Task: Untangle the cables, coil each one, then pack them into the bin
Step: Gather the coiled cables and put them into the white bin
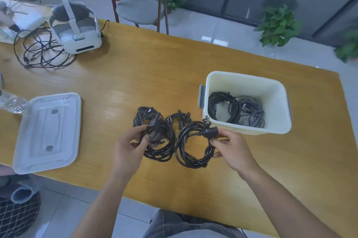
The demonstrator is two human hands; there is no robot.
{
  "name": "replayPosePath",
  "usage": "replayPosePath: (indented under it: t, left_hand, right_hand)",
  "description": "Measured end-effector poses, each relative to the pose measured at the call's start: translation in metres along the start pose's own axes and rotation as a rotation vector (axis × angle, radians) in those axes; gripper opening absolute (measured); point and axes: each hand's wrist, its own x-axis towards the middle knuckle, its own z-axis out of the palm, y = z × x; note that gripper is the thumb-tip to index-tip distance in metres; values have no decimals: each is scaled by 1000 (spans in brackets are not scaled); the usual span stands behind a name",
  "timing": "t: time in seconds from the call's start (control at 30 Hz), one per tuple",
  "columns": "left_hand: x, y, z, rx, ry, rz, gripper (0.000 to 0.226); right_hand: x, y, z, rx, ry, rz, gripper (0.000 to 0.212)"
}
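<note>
My right hand [231, 148] pinches a coiled black power cable [190, 152] at its right side, near the plug [208, 128]. My left hand [133, 143] grips another black coiled cable [160, 144] by its left edge. Behind these lie a braided coil [145, 115] and a small black coil [179, 118] on the table. The cream bin [277, 102] stands just right of the coils. Inside it lie a black coil [220, 102] and a grey coil [251, 112].
The bin's white lid [48, 133] lies upside down at the left. A white headset [77, 28] and a loose tangle of thin black cable [42, 50] sit at the far left. A plastic bottle [11, 102] lies at the left edge. A chair [139, 5] stands beyond the wooden table [135, 67].
</note>
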Motion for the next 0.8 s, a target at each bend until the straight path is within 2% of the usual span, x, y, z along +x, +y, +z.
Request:
replayPosePath:
  t: [0.17, 0.47, 0.63, 0.8]
  left_hand:
    - [18, 50, 32, -93, -68, 57, 27]
    - [53, 105, 94, -42, -129, 115, 25]
    - [69, 128, 144, -5, -201, 147, 24]
    - [79, 138, 201, 25, -296, 136, 26]
  right_hand:
    - [-2, -9, -52, 84, 131, -35, 24]
    - [19, -6, -136, 185, 379, -15, 19]
    - [26, 3, -173, 238, 449, -4, 17]
    - [29, 18, -197, 274, 485, 25, 23]
